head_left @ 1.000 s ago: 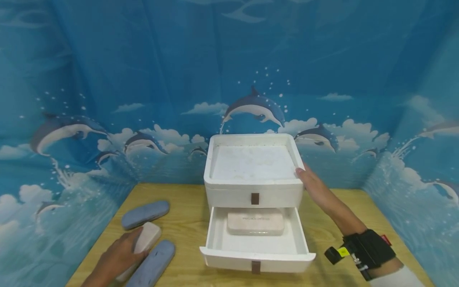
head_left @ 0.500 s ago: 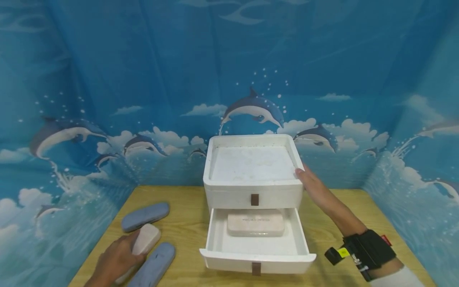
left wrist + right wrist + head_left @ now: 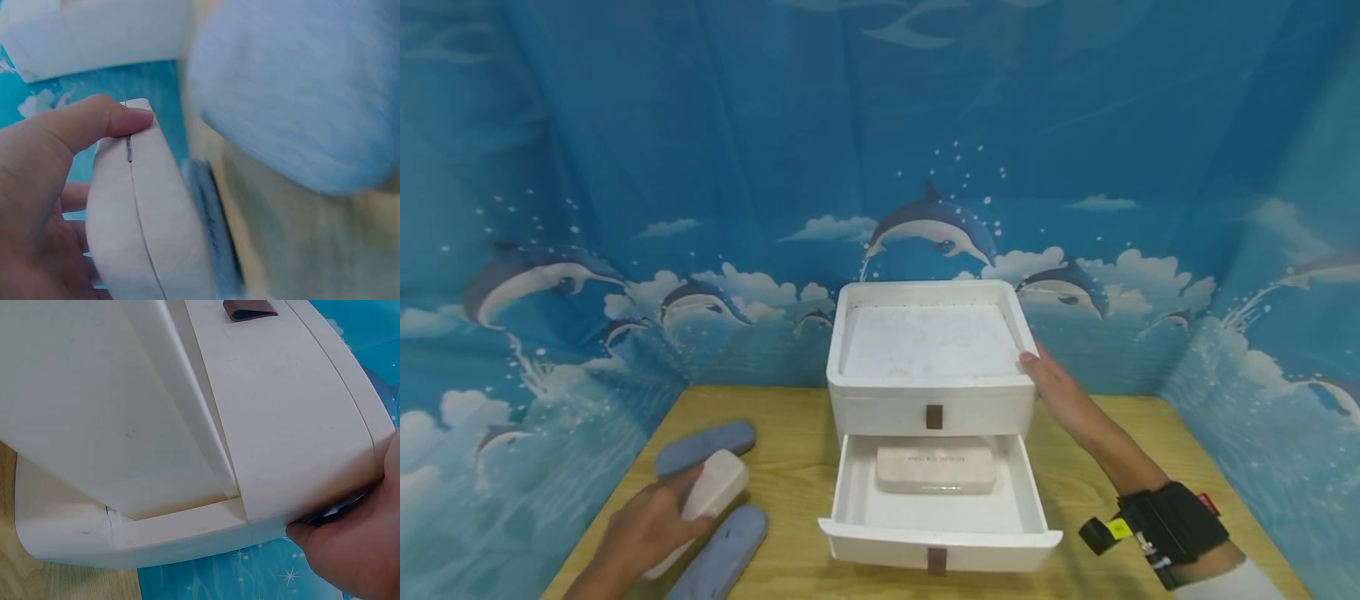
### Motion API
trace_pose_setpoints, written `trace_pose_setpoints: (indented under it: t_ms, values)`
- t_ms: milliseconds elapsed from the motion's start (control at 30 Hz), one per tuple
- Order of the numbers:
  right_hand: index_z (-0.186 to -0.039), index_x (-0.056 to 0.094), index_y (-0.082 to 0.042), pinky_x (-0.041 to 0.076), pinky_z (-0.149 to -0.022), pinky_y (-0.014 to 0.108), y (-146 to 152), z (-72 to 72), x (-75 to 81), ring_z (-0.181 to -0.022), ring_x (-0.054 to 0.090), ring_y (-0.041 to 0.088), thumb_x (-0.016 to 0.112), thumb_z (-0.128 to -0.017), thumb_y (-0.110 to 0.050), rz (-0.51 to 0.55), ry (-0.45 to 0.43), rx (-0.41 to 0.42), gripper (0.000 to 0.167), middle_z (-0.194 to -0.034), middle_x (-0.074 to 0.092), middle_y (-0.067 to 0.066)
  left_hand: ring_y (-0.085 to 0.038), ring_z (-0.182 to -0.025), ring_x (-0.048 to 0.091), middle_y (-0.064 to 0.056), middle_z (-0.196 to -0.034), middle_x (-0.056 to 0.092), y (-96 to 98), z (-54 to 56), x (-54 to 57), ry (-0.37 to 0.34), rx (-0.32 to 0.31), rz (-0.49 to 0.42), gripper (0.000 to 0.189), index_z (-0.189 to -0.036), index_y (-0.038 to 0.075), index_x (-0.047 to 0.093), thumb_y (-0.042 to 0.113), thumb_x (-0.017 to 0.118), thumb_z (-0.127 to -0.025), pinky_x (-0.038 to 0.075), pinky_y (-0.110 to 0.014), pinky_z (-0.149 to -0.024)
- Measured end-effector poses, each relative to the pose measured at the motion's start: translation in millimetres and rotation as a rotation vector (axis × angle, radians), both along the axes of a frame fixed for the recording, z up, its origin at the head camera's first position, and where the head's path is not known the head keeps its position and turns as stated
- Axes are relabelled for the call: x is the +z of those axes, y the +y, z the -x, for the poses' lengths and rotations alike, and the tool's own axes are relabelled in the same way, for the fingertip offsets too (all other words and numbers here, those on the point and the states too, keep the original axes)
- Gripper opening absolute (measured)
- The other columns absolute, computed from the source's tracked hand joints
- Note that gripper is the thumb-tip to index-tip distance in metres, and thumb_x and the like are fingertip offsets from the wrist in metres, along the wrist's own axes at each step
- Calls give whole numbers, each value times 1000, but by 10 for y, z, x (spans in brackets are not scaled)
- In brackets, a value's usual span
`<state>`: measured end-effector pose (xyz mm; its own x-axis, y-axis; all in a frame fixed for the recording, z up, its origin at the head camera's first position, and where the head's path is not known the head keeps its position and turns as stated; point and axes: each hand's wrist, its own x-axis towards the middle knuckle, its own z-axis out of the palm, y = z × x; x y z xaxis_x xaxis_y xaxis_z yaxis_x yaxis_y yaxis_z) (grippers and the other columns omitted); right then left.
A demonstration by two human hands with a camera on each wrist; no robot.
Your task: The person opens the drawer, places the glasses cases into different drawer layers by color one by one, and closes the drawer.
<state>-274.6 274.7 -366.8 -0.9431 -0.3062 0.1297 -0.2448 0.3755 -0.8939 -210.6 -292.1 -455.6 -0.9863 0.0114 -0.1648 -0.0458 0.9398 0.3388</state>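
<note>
A blue backdrop (image 3: 880, 108) printed with dolphins spreads beyond the fingers of the left hand (image 3: 643, 533) and the right hand (image 3: 1067, 400). The wooden worktop (image 3: 793, 467) lies beneath them. Just left of the right fingers stands the white drawer unit (image 3: 880, 414); that hand grips its top rim near the front corner, thumb over the edge and fingers against the outer side. Lower, toward the person from these fingers, the lower drawer (image 3: 857, 542) is pulled out. Two blue cases lie around the left fingers: the far blue case (image 3: 711, 444) just beyond them, the near blue case (image 3: 722, 554) just to their right. The left fingers and thumb pinch a pale case (image 3: 718, 483), tilted between the blue ones; whether it touches the worktop is unclear. A lettered case (image 3: 935, 468) sits inside the drawer, well right of the left fingers.
</note>
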Motion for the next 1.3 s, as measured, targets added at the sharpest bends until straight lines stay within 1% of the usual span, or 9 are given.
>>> trace_pose_setpoints:
  t_ms: [200, 400, 567, 667, 767, 933, 1033, 1167, 1300]
  values:
    - [-167, -10, -21, 17, -116, 82, 3, -3, -7, -159, -3, 49, 21, -114, -44, 1, 5, -1, 65, -175, -12, 16, -15, -69, 59, -13, -106, 76, 205, -13, 214, 40, -25, 33, 94, -152, 8, 52, 56, 84, -78, 44, -36, -53]
    - [-167, -11, -24, 16, -116, 83, 5, -8, -6, -160, -5, 48, 20, -114, -45, -13, 6, -7, 65, -175, -13, 14, -14, -73, 62, -18, -121, 74, 423, -39, 460, 97, -84, 31, 94, -151, 13, 55, 63, 83, -76, 46, -34, -55]
    - [-167, -10, -25, 16, -116, 83, 6, -4, 0, -160, -5, 48, 20, -114, -47, -26, -3, -13, 65, -175, -12, 13, -16, -82, 66, -16, -127, 72, 584, -115, 639, 226, -186, 18, 91, -148, 16, 58, 64, 83, -75, 48, -33, -58]
    - [-167, -10, -26, 17, -115, 83, -6, 2, 4, -160, -3, 48, 20, -114, -46, -22, -8, -5, 65, -176, -12, 13, -19, -89, 69, -13, -131, 72, 671, -165, 738, 313, -244, 15, 86, -145, 17, 62, 59, 86, -74, 50, -32, -61]
    - [-167, -9, -25, 20, -115, 82, -25, 2, 4, -160, 0, 49, 21, -114, -46, -15, -13, -8, 65, -176, -10, 14, -17, -91, 69, -9, -130, 73, 759, -216, 846, 367, -292, 24, 82, -142, 20, 64, 53, 89, -72, 50, -29, -61]
    - [-167, -9, -23, 20, -115, 82, -43, -8, -5, -159, 1, 50, 21, -114, -46, -9, -13, -8, 65, -175, -10, 15, -8, -87, 66, -3, -124, 74, 931, -299, 1046, 385, -372, 10, 81, -144, 23, 63, 45, 92, -71, 47, -22, -58]
    - [-167, -10, -23, 17, -116, 82, -37, -9, -8, -159, -2, 49, 21, -114, -45, -5, -11, -4, 65, -175, -12, 15, -8, -89, 68, 0, -126, 74, 1056, -331, 1170, 375, -418, -15, 80, -145, 24, 61, 42, 91, -73, 48, -21, -59]
    - [-167, -11, -22, 13, -116, 82, -13, -10, -6, -160, -6, 48, 20, -114, -46, -10, -10, -13, 66, -175, -14, 14, -9, -95, 69, 5, -131, 72, 1255, -351, 1319, 340, -471, -45, 79, -147, 27, 59, 41, 89, -76, 50, -22, -65]
    - [-167, -11, -24, 13, -116, 83, 7, -9, -9, -160, -6, 49, 20, -113, -47, -16, -7, -13, 66, -175, -14, 13, -8, -99, 68, 4, -134, 71, 1438, -343, 1439, 301, -554, -50, 79, -150, 28, 55, 40, 88, -79, 52, -24, -69]
